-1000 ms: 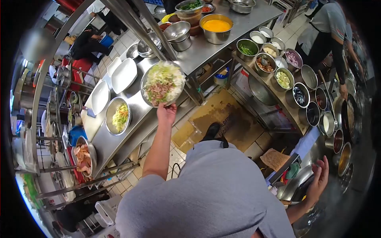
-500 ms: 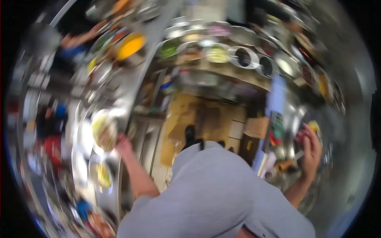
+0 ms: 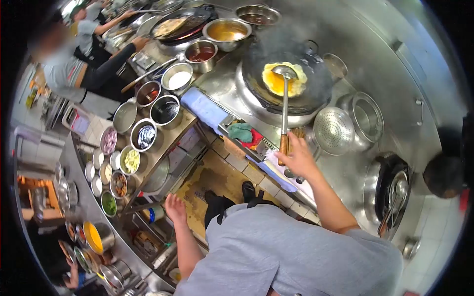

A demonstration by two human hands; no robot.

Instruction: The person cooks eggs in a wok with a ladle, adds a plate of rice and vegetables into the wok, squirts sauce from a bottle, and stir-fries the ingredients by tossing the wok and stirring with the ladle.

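The left hand (image 3: 176,209) is hanging with nothing in it, its fingers loosely curled. The right hand (image 3: 300,157) is touching the wooden handle of the ladle (image 3: 285,109); I cannot tell if it is fully gripping. Beyond this hand, the ladle's bowl is lying over the yellow egg (image 3: 297,88) inside the smoking wok (image 3: 318,74). On the floor, the cardboard (image 3: 197,178) is showing dark letters, too small for reading. Farther away, a person (image 3: 64,74) is reaching toward another wok (image 3: 170,27).
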